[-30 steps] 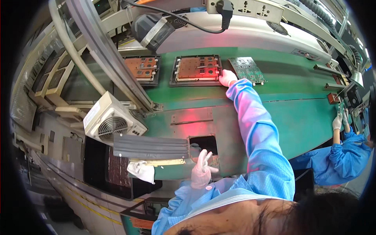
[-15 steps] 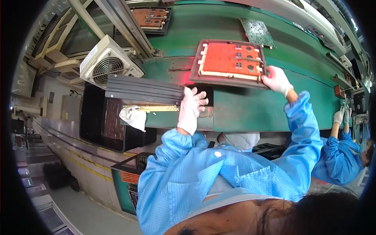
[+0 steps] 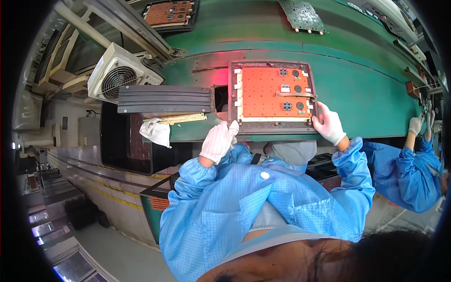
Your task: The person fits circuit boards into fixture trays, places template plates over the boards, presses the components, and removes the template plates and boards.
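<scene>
One dark rectangular pallet (image 3: 258,128) bearing an orange dotted panel (image 3: 263,94), at the green workbench's (image 3: 366,94) near edge — resting or lifted, cannot tell. Left hand (image 3: 220,141): partly curled, gripping the near left corner. Right hand (image 3: 330,124): half-closed on the right edge. Risk: uneven grip could tilt it into the adjacent dark opening (image 3: 220,96). Beyond: one green circuit board (image 3: 303,16).
</scene>
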